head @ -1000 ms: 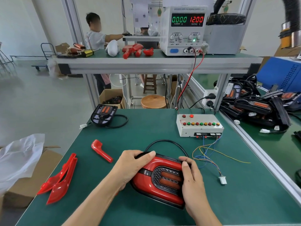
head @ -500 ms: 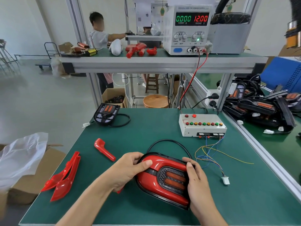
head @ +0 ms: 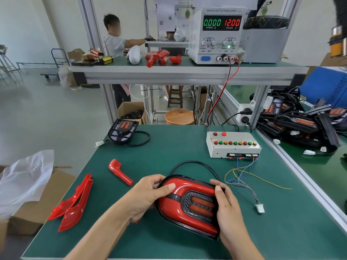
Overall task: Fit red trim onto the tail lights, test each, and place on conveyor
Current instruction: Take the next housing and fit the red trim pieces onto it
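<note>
Now: both hands grasp lamp [head: 189,203] | left hand [head: 148,197] thumb presses trim [head: 174,188] | right hand [head: 225,207] braces opposite edge | press evenly along seam.

power supply [head: 216,34] on shelf | wooden stool [head: 179,116] | cardboard box [head: 43,199] beside table

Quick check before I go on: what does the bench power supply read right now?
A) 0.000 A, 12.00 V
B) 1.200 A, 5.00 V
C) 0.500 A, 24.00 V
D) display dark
A: the power supply on the shelf shows green 0.000 under current and red 12.00 under voltage.
</note>
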`<state>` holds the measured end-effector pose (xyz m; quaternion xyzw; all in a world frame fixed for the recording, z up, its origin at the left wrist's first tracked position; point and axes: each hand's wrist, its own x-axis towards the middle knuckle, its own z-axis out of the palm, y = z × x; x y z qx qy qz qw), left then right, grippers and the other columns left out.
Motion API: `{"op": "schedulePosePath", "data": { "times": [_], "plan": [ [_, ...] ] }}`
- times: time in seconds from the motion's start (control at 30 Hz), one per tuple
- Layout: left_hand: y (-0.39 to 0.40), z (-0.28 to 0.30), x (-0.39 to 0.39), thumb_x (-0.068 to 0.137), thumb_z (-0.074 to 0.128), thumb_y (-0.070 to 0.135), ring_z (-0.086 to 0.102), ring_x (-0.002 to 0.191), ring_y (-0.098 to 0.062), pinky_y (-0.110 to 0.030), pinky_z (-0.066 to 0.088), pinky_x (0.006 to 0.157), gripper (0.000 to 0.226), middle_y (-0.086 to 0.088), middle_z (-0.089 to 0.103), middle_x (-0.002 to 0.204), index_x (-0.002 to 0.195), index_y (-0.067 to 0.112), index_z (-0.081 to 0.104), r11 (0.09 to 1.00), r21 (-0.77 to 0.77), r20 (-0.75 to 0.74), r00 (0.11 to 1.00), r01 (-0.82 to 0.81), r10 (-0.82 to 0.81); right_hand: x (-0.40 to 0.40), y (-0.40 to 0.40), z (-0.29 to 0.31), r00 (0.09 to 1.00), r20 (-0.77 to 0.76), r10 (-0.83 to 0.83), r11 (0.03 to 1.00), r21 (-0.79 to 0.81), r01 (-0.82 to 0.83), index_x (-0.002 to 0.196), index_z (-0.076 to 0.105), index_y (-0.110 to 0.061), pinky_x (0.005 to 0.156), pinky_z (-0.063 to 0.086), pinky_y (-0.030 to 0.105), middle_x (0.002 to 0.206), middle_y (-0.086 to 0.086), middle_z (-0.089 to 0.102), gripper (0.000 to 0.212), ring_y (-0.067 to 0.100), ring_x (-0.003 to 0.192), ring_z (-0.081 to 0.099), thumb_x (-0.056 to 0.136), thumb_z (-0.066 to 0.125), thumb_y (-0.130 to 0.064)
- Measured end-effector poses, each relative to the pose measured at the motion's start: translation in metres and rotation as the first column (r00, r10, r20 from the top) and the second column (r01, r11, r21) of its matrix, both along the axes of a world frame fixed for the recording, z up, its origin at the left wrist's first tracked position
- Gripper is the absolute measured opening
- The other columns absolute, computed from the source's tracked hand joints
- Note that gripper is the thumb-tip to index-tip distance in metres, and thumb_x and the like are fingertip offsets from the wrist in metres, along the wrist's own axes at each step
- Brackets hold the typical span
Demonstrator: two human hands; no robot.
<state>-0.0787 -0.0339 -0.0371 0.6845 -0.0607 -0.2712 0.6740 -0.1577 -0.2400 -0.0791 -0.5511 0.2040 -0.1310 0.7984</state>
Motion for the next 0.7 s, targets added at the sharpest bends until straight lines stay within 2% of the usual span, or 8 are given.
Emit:
{"op": "schedulePosePath", "data": {
  "times": [0.17,0.3,0.47,0.53,0.6,0.63,0.7],
  "plan": [
    [-0.002,-0.003,-0.001,0.097,0.067,0.026,0.066,0.117,-0.039,-0.056,0.050,0.105,0.029,-0.019,0.072,0.121,0.120,0.007,0.071,0.993,-0.070,-0.062,0.994,-0.095,0.091,0.003,0.002,0.010,0.999,0.002,-0.045,0.996,0.082,0.044,0.110,0.069,-0.022,0.062,0.062,0.045,0.098,0.011,0.077,0.022,0.033,0.087,0.076,0.106,0.048,-0.024],
    [-0.008,-0.006,-0.003,0.098,0.066,0.021,0.069,0.098,-0.029,-0.046,0.055,0.094,0.026,-0.022,0.073,0.117,0.115,0.002,0.071,0.982,-0.058,-0.094,0.980,-0.180,0.174,-0.001,0.000,0.014,0.999,0.003,-0.044,0.993,0.109,0.044,0.108,0.072,-0.021,0.066,0.062,0.052,0.100,0.015,0.077,0.021,0.037,0.088,0.076,0.104,0.051,-0.026],
    [-0.008,-0.005,0.001,0.099,0.062,0.014,0.066,0.097,-0.032,-0.053,0.050,0.100,0.024,-0.025,0.071,0.118,0.113,-0.001,0.073,0.970,-0.086,-0.213,0.956,-0.226,0.204,-0.007,-0.001,0.015,1.000,0.001,-0.027,0.993,0.117,0.027,0.110,0.072,-0.018,0.069,0.062,0.053,0.101,0.017,0.077,0.023,0.037,0.090,0.075,0.104,0.051,-0.026],
    [-0.008,-0.004,0.003,0.099,0.059,0.013,0.069,0.091,-0.029,-0.047,0.056,0.090,0.025,-0.023,0.074,0.113,0.113,-0.002,0.073,0.961,-0.079,-0.225,0.943,-0.267,0.243,-0.010,-0.004,0.017,1.000,0.012,0.016,0.998,0.068,-0.017,0.115,0.070,-0.015,0.083,0.060,0.053,0.105,0.015,0.077,0.024,0.035,0.096,0.075,0.104,0.051,-0.024],
    [-0.009,-0.002,0.007,0.099,0.059,0.014,0.072,0.082,-0.026,-0.039,0.058,0.079,0.024,-0.018,0.077,0.105,0.110,0.000,0.074,0.943,-0.061,-0.252,0.919,-0.326,0.302,-0.016,-0.010,0.018,0.995,0.020,0.100,0.994,-0.054,-0.099,0.120,0.068,-0.015,0.096,0.055,0.049,0.110,0.010,0.077,0.023,0.029,0.105,0.073,0.102,0.054,-0.019],
    [-0.009,0.000,0.009,0.097,0.061,0.015,0.072,0.080,-0.026,-0.039,0.059,0.079,0.022,-0.017,0.077,0.103,0.108,0.001,0.075,0.933,-0.048,-0.277,0.902,-0.357,0.331,-0.020,-0.013,0.018,0.987,0.014,0.162,0.979,-0.130,-0.159,0.122,0.068,-0.016,0.097,0.055,0.045,0.111,0.007,0.077,0.024,0.026,0.107,0.072,0.101,0.055,-0.016],
    [-0.013,0.004,0.011,0.093,0.067,0.019,0.071,0.083,-0.030,-0.045,0.058,0.092,0.020,-0.017,0.078,0.101,0.103,0.004,0.077,0.915,-0.014,-0.304,0.873,-0.404,0.381,-0.027,-0.018,0.020,0.958,-0.034,0.284,0.922,-0.265,-0.283,0.124,0.067,-0.020,0.088,0.058,0.030,0.111,0.002,0.077,0.027,0.019,0.106,0.072,0.100,0.057,-0.011]
  ]
}}
